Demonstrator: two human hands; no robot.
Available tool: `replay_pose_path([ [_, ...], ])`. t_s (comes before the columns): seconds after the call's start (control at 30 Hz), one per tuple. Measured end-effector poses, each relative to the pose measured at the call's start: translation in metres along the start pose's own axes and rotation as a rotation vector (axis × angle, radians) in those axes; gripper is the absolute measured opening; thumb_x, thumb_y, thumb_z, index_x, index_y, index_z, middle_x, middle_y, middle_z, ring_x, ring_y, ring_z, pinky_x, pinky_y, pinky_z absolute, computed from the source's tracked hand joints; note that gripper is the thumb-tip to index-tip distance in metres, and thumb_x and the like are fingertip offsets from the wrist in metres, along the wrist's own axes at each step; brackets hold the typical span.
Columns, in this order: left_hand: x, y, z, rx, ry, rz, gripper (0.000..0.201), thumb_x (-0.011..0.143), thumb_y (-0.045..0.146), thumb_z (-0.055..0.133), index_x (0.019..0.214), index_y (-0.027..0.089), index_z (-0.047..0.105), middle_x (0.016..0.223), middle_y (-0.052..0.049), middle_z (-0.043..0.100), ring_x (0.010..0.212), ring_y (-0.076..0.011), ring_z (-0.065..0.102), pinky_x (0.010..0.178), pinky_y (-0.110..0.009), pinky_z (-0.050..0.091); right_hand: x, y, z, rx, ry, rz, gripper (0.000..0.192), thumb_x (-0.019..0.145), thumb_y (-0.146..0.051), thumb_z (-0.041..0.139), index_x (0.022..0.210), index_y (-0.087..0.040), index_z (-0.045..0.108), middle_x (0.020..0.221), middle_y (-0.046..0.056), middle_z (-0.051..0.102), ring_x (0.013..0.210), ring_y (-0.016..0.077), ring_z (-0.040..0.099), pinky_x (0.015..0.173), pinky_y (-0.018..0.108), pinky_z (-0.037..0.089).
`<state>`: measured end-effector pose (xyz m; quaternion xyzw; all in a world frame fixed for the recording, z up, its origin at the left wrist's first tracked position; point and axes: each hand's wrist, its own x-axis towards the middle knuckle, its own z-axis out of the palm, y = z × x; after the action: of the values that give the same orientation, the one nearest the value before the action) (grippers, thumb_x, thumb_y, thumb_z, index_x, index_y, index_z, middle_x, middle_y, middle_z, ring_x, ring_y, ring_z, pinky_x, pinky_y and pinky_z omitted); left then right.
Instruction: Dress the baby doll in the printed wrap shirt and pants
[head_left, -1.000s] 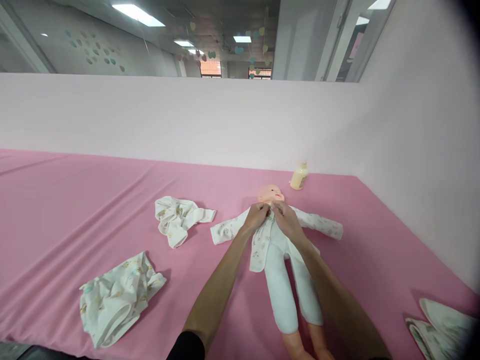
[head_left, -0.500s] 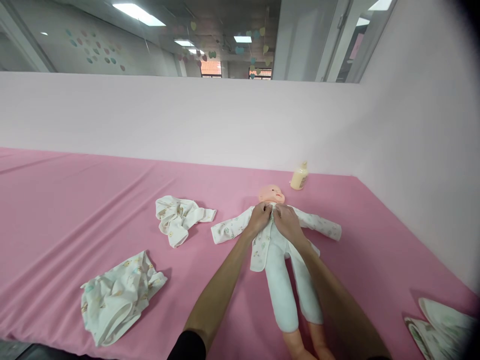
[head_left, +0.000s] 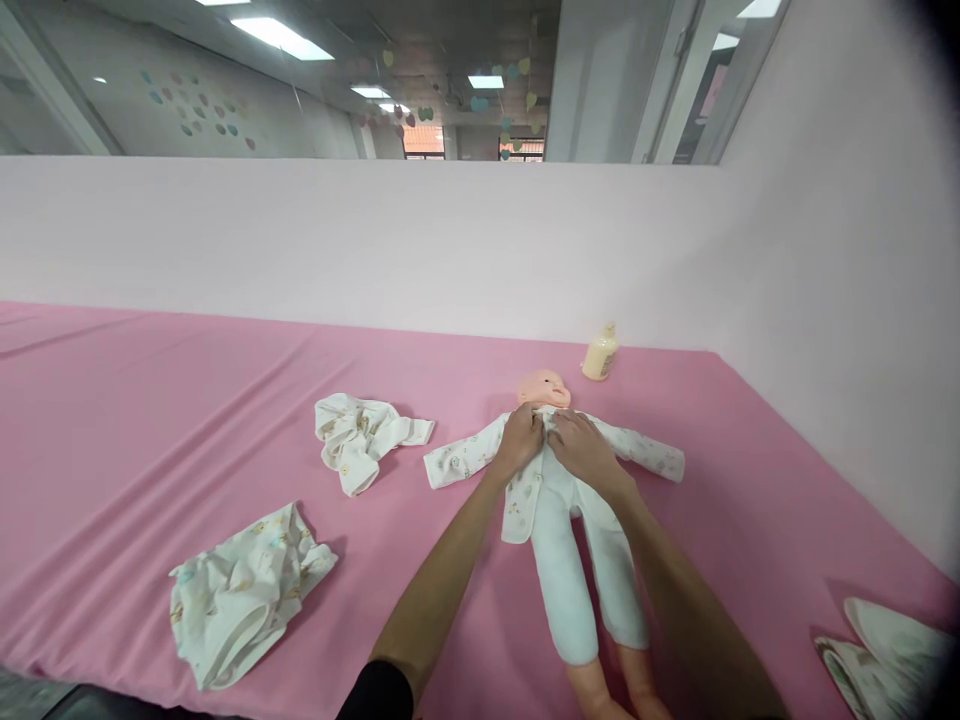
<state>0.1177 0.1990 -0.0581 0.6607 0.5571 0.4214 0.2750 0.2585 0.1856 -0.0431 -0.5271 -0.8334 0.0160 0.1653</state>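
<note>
**Both hands at the doll's collar**

Head view: I see a peach plastic baby doll (head_left: 546, 388) lying on its back on the pink cloth-covered table (head_left: 187, 400), at about one o'clock from picture centre, head pointing away to twelve o'clock and bare feet toward six. It wears a white printed cotton jacket (head_left: 645, 450), sleeves spread to nine and three o'clock, over pale white trousers (head_left: 570, 570). My left hand (head_left: 519, 438) and right hand (head_left: 581, 446) meet on the doll's chest just under the chin, fingers curled and pinching the jacket's front edges near the neck; the exact grip is too small for me to tell. A cream plastic bottle (head_left: 600, 354) stands at one o'clock of the doll's head, near the pale wall. A crumpled white garment (head_left: 360, 436) lies at nine o'clock of the doll, another printed bundle (head_left: 240, 592) at seven, and folded cloth (head_left: 885, 645) at four.
</note>
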Motion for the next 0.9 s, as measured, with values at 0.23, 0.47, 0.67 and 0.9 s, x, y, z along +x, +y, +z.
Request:
replay_pose_path([
  [0.23, -0.017, 0.026, -0.038, 0.210, -0.318, 0.021, 0.009, 0.080, 0.026, 0.056, 0.074, 0.022, 0.050, 0.070, -0.001, 0.057, 0.061, -0.0167, 0.049, 0.054, -0.028, 0.031, -0.015, -0.002, -0.035, -0.073, -0.153, 0.063, 0.012, 0.082, -0.013, 0.050, 0.092, -0.017, 0.056, 0.106, 0.012, 0.060, 0.099, 0.0244, 0.056, 0.076, 0.031, 0.038],
  [0.47, -0.036, 0.046, -0.027, 0.564, -0.245, 0.033, 0.024, 0.075, 0.011, 0.054, 0.064, 0.022, 0.036, 0.070, -0.005, 0.055, 0.067, -0.0221, 0.054, 0.060, -0.031, 0.031, -0.016, 0.005, -0.044, -0.106, -0.207, 0.201, 0.012, 0.085, -0.012, 0.042, 0.083, -0.019, 0.052, 0.091, 0.010, 0.063, 0.080, 0.0220, 0.057, 0.060, 0.030, 0.027],
  [0.67, -0.025, 0.038, -0.023, 0.494, -0.168, 0.007, 0.020, 0.078, 0.010, 0.048, 0.067, 0.022, 0.035, 0.071, -0.005, 0.056, 0.069, -0.0216, 0.054, 0.061, -0.031, 0.030, -0.015, 0.023, -0.051, -0.012, -0.153, 0.275, 0.013, 0.085, -0.013, 0.040, 0.079, -0.019, 0.049, 0.080, 0.007, 0.060, 0.069, 0.0176, 0.051, 0.058, 0.030, 0.025],
  [0.9, -0.011, 0.024, -0.025, 0.000, 0.050, -0.222, 0.006, 0.087, 0.023, 0.044, 0.086, 0.021, 0.050, 0.082, -0.002, 0.062, 0.074, -0.0164, 0.056, 0.061, -0.026, 0.038, -0.013, 0.023, -0.051, 0.064, -0.143, 0.250, 0.017, 0.084, -0.013, 0.038, 0.070, -0.021, 0.033, 0.071, 0.001, 0.051, 0.060, 0.0139, 0.036, 0.056, 0.029, 0.021],
])
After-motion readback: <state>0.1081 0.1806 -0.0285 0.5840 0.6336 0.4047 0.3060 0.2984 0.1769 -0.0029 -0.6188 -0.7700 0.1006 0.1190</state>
